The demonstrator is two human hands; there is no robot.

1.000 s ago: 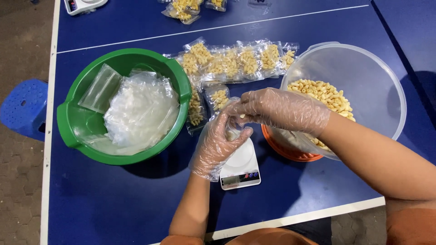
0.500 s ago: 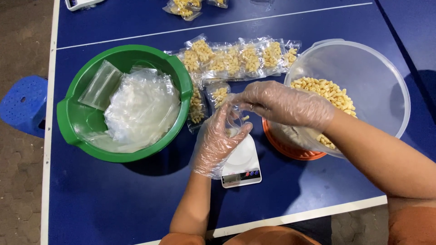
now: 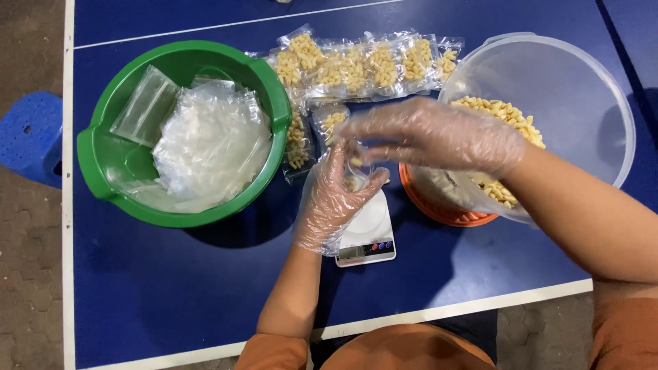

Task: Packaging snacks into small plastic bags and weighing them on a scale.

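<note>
— What is your left hand (image 3: 334, 202) doing?

— It is cupped around a small clear plastic pouch (image 3: 358, 173), holding it above the little white digital kitchen scale (image 3: 367, 236) on the blue table (image 3: 171, 288). A few pale yellow puffed snack pieces sit inside it.

— And the right?

— My right hand (image 3: 439, 133) hovers just over the pouch's mouth, fingers spread loosely and gripping nothing I can make out (both hands wear thin transparent gloves). I judge this to be the filling step.

— Where do the snacks come from?

— The large clear plastic bowl (image 3: 582, 89) on my right, tilted on an orange dish (image 3: 439, 209). Empty bags lie in the round green plastic basin (image 3: 96, 161); filled packets (image 3: 363, 65) lie in a row beyond. The next move calls for a careful drop into a narrow opening.
</note>
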